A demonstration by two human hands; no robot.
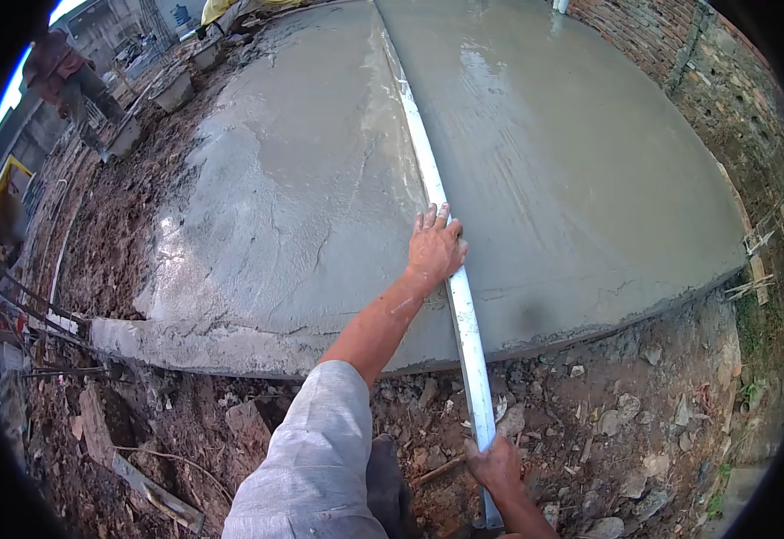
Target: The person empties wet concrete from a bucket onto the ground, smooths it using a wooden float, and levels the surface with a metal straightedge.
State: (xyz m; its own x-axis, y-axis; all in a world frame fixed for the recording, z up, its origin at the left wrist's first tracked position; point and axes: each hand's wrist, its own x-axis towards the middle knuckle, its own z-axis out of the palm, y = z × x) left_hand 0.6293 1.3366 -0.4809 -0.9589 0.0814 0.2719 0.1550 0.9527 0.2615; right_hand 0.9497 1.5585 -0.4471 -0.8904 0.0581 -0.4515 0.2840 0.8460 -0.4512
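A long, straight, whitish screed bar (420, 148) runs from near my body out across the wet grey concrete slab (311, 202). My left hand (437, 247) grips it partway along, with the fingers over its top and wet-looking cement on them. Closer to me, my right hand (495, 463) is wrapped around the bar's near part, beyond the slab's front edge. To the right of the bar the concrete looks smooth and wet; on the left it is rougher, with ridges and trowelled patches.
Stony soil with rubble (625, 422) lies below the slab's front edge. A brick wall (643, 36) borders the back right. At the upper left, another person (68, 81) bends near buckets (174, 90). A wooden plank (158, 494) lies at the lower left.
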